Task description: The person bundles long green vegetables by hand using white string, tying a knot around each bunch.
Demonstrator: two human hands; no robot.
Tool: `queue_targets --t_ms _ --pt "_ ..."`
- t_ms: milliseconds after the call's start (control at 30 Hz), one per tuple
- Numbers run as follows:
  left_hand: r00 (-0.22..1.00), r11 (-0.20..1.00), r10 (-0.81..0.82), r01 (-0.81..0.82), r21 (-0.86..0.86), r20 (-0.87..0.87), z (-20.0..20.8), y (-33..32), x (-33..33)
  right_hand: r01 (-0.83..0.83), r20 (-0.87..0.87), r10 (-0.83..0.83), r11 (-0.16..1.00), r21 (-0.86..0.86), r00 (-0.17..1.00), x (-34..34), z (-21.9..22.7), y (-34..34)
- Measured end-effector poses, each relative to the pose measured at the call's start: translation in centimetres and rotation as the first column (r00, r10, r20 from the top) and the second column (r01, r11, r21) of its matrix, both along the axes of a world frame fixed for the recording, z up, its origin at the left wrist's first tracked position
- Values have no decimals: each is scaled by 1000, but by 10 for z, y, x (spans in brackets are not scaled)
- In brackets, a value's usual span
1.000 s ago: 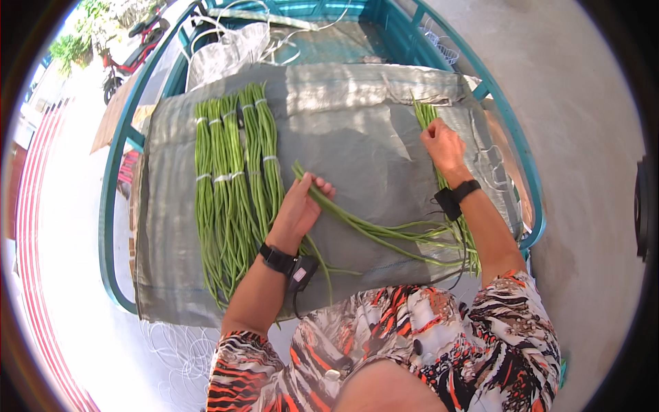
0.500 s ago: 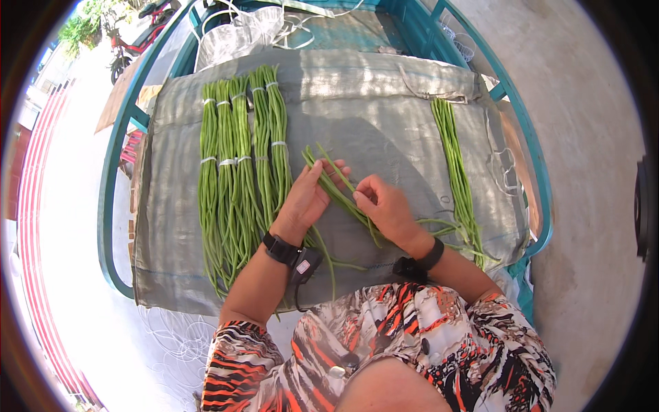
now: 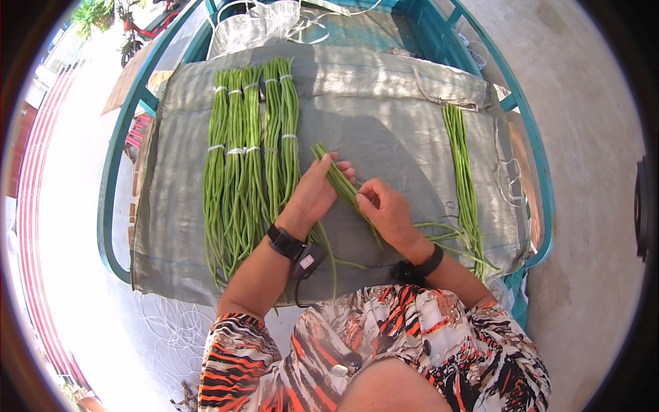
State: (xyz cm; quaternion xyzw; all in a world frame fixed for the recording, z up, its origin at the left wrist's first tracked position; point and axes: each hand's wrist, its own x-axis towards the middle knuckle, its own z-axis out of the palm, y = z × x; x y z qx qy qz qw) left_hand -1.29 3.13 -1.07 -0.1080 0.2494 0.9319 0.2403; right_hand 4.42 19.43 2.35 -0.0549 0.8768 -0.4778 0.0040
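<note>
My left hand is closed around a small bunch of long green beans, its thumb laid over them near their upper ends. Lower on the same bunch, my right hand pinches the beans between thumb and fingertips. To the left lie several tied bundles of long beans, side by side, with white bands near the top and around the middle. A loose row of long beans lies at the right, and a few stray beans spread between it and my right wrist.
Grey woven sheeting covers the work surface, framed by a teal metal rail. Beyond it a clear plastic bag sits in the teal cart bed. White string lies tangled on the ground at the lower left.
The bean that stuck out apart near my left fingers now lies in with the bunch. Both hands stay on it. The whole view has shifted slightly.
</note>
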Motion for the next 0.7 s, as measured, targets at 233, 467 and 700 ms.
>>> queue_targets --t_ms 233,467,700 --pt "997 1000 -16 15 -7 -69 -8 -2 0 -2 75 2 1000 6 997 0 6 -2" --pt "999 999 -19 18 -27 -46 -3 0 1 -20 73 19 1000 11 997 -2 2 1" --pt "999 999 -45 45 -22 -24 -8 2 -1 -60 156 63 998 -23 986 0 14 5"
